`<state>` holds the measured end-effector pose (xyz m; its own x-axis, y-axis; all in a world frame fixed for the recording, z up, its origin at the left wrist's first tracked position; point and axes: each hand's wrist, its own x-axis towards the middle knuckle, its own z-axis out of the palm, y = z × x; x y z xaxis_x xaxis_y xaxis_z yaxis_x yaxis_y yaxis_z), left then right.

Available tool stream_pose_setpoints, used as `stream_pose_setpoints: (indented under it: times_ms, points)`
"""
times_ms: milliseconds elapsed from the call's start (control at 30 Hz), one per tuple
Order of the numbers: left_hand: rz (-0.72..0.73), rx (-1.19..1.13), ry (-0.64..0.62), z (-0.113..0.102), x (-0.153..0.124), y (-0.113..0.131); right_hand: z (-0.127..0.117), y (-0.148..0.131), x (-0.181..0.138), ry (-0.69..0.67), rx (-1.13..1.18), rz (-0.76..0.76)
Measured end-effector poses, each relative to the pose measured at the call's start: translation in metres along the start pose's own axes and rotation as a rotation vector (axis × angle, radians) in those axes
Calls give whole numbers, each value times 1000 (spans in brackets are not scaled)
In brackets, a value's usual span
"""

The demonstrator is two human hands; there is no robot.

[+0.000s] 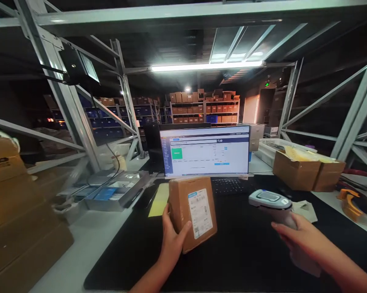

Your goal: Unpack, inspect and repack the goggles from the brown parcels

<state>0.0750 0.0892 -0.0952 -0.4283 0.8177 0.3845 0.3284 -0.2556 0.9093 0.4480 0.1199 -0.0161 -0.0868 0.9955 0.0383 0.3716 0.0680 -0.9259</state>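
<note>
My left hand (172,240) grips a small brown cardboard box (179,211) by its lower left side, thumb across the front. The box is tilted, and a white shipping label (201,213) with printed text and codes faces me. In my right hand (305,236) is a grey and white barcode scanner (270,200), held by its handle, its head pointing left toward the box. A gap separates the scanner from the box. Both are above a black desk mat (232,260). The fingers behind the box are partly hidden.
A lit monitor (201,152) stands behind a black keyboard (229,186). Yellow paper (159,201) lies left of the box. Open cartons (296,171) and a tape dispenser (351,205) are on the right. A grey tray (117,197) and large cartons (15,211) stand left.
</note>
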Motion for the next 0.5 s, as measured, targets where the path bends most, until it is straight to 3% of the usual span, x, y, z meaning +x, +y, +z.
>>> stream_pose_setpoints:
  times_ms: [100, 233, 367, 500]
  points:
    - [-10, 23, -2, 2, -10, 0, 46, -34, -21, -125, 31, -35]
    - [-24, 46, -12, -2, -18, -3, 79, -42, -35, -269, 58, -17]
    - [-32, 40, -26, -5, -18, -7, 83, -35, -36, -209, 11, -57]
    - [-85, -46, -14, -9, -15, -6, 57, -13, -20, -87, -57, -40]
